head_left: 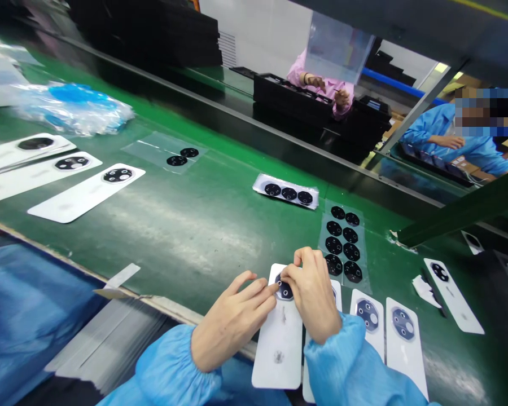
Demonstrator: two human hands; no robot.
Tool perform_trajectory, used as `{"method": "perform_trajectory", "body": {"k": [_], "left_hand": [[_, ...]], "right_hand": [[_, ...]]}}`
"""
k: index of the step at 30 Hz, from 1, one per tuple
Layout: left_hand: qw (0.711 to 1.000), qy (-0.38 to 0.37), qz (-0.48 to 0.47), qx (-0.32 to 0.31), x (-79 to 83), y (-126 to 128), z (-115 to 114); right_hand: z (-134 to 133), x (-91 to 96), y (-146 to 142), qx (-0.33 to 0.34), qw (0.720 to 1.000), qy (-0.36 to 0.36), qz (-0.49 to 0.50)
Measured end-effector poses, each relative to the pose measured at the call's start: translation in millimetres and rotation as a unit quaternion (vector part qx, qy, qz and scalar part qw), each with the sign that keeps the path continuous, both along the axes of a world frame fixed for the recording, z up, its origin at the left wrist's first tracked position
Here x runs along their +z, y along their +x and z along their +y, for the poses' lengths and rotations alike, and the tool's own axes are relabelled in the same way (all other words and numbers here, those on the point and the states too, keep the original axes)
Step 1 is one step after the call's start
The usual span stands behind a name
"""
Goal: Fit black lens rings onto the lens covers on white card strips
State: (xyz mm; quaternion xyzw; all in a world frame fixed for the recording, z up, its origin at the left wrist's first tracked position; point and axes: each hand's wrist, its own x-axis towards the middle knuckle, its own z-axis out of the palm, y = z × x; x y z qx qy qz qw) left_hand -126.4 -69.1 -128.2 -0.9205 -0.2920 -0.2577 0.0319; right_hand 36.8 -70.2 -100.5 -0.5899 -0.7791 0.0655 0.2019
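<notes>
- Right in the middle, a white panel [278, 344] lies at the near edge of the green table [220, 225], its black camera disc [285, 292] partly covered by fingers!
- The right hand [315, 293] bends its fingers and thumb down at the disc's upper right; whether they pinch anything there, one cannot tell, for the contact is hidden.
- The left hand [237, 318] is unclosed, fingers stretched out, tips at the disc's left side, its thumb hard to make out.
- Tucked beside it, a second panel [337, 290] vanishes mostly behind the right hand and blue sleeve [342, 361].
- Two more panels [375, 332] [406, 361] stand in line to the right, the nearer losing its lower end behind that sleeve.
- Beyond, a clear sheet [366, 254] carries eight discs, its lower left corner blocked by the right hand.
- Over on the far left, two overlapping panels [25, 183] run out of view.
- Across the line, a pink-sleeved co-worker [298, 67] is half masked by a hanging sheet [338, 48].
</notes>
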Motion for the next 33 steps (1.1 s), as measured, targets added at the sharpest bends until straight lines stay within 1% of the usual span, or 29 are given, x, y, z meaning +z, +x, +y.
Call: {"method": "perform_trajectory", "body": {"k": [3,4,6,7,10,12,14,16,17,19,21,24,27,30,33], "left_hand": [[1.0,0.004,0.0,-0.002,1.5,0.2,0.5],[1.0,0.006,0.0,-0.003,2.1,0.3,0.8],[1.0,0.006,-0.002,0.0,3.2,0.3,1.2],[1.0,0.006,-0.004,0.002,3.6,0.3,1.2],[1.0,0.001,-0.01,0.006,3.8,0.3,0.7],[1.0,0.0,-0.016,0.003,3.7,0.4,-0.1],[1.0,0.003,-0.03,-0.001,3.4,0.4,-0.5],[0.999,0.008,-0.04,-0.004,2.8,0.2,-0.1],[0.999,0.011,-0.041,-0.006,2.4,0.0,0.5],[0.999,0.022,-0.033,-0.012,1.5,-0.5,2.3],[0.999,0.033,-0.019,-0.016,1.0,-0.8,3.9],[0.999,0.04,0.002,-0.018,1.1,-1.1,4.6],[0.999,0.04,0.018,-0.012,1.0,-0.9,4.6],[0.999,0.036,0.026,-0.006,0.6,-0.2,4.9],[0.999,0.041,0.03,-0.008,-0.3,0.7,5.1]], "right_hand": [[4.9,0.0,-0.9,0.004,1.0,-0.01,-0.004],[7.2,2.4,1.0,0.011,1.0,-0.02,0.009],[11.0,12.9,11.2,0.012,0.997,-0.042,0.068],[11.7,20.8,20.2,0.004,0.993,-0.049,0.111],[6.6,47.2,63.8,-0.075,0.967,-0.056,0.238],[-0.3,57.9,104.4,-0.137,0.955,-0.063,0.256],[-5.6,58.5,148.7,-0.2,0.952,-0.07,0.221],[-6.6,51.0,190.6,-0.227,0.962,-0.063,0.138],[-5.2,45.7,208.9,-0.238,0.962,-0.065,0.113],[1.0,34.8,237.5,-0.258,0.96,-0.079,0.067],[9.6,24.9,254.2,-0.268,0.958,-0.098,0.014],[21.0,12.1,258.3,-0.262,0.955,-0.114,-0.077],[24.5,2.5,246.9,-0.24,0.95,-0.118,-0.162],[19.5,-1.3,232.5,-0.224,0.94,-0.124,-0.226],[10.9,0.3,221.9,-0.214,0.932,-0.126,-0.265]]}}
